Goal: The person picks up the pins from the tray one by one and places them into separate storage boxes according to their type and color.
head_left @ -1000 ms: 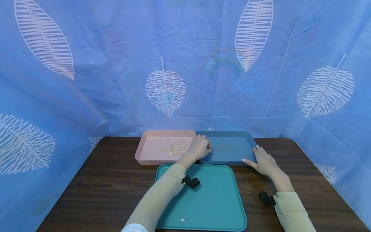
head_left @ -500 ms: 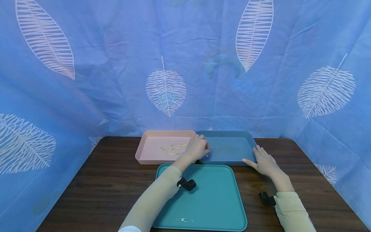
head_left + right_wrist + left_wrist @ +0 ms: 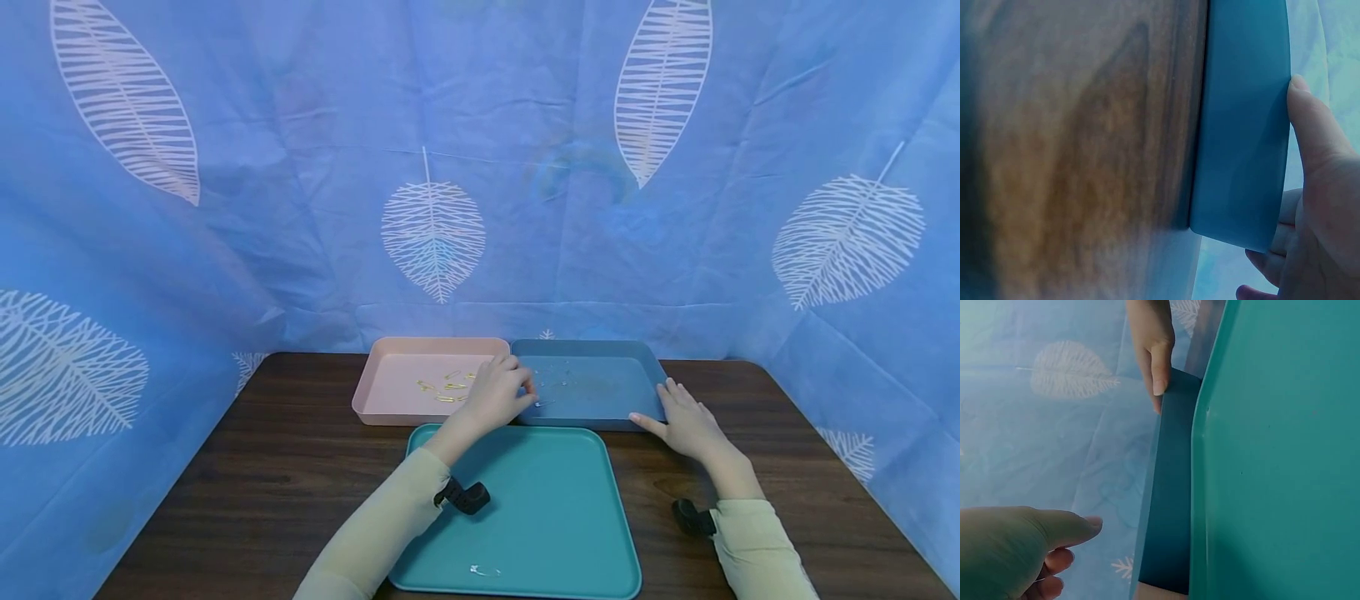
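Over the border between a pink tray (image 3: 393, 383) and a blue tray (image 3: 615, 383), my left hand (image 3: 495, 396) hovers with loosely bent fingers. In the left wrist view its thumb (image 3: 1075, 529) stands apart from the fingers, and I see nothing held. My right hand (image 3: 686, 423) rests at the blue tray's front right corner, its thumb (image 3: 1310, 119) touching the front rim and its fingers along the side. Several gold safety pins (image 3: 453, 386) lie in the pink tray. Thin silver pins (image 3: 543, 403) lie in the blue one. One silver safety pin (image 3: 485, 572) lies on the teal tray.
The teal tray (image 3: 547, 517) stands in front of the two smaller trays, close to the table's near edge. Dark wooden table (image 3: 247, 483) shows on both sides. A blue leaf-print cloth (image 3: 525, 250) hangs right behind the trays.
My left hand has drawn back slightly left and toward me from the blue tray, uncovering a silver pin there. The right hand has stayed at the tray's corner.
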`<state>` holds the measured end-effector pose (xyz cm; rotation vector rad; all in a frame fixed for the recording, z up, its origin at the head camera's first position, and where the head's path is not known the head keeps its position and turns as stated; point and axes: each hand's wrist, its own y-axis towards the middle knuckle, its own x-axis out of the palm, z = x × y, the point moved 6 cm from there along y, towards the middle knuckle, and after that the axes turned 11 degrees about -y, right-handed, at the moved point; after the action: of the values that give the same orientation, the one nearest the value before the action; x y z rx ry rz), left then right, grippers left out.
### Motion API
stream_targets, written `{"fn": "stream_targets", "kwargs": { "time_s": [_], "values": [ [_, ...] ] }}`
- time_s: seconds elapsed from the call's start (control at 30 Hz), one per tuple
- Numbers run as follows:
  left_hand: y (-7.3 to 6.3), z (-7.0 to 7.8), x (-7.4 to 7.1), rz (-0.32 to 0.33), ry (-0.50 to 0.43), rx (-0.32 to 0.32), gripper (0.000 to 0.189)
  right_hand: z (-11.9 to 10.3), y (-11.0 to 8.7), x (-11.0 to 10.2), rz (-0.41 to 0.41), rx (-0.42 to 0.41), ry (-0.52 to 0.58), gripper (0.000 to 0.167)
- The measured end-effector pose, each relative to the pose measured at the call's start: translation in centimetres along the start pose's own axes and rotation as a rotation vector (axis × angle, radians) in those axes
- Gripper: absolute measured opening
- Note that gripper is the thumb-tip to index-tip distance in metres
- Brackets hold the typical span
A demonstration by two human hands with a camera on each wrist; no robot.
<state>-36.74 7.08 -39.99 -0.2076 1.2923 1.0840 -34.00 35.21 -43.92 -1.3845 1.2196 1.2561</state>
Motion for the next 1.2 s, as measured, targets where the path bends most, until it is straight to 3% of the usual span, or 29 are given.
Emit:
{"fn": "stream_targets", "kwargs": {
  "time_s": [0.3, 0.57, 0.87, 1.2],
  "values": [
    [-2.0, 0.4, -1.8, 0.055, -0.020, 0.030, 0.012, 0.2, 0.1, 0.1, 0.001, -0.009, -0.006, 0.097],
    [-3.8, 0.9, -2.7, 0.064, -0.018, 0.043, 0.011, 0.2, 0.2, 0.4, -0.007, -0.009, 0.008, 0.099],
    [-6.0, 1.8, -3.3, 0.037, -0.009, 0.088, 0.011, 0.2, 0.2, 0.3, 0.007, -0.014, -0.004, 0.097],
    [-8.8, 2.3, -3.5, -0.011, -0.066, 0.144, 0.011, 0.2, 0.2, 0.3, 0.004, -0.015, -0.007, 0.096]
  ]
}}
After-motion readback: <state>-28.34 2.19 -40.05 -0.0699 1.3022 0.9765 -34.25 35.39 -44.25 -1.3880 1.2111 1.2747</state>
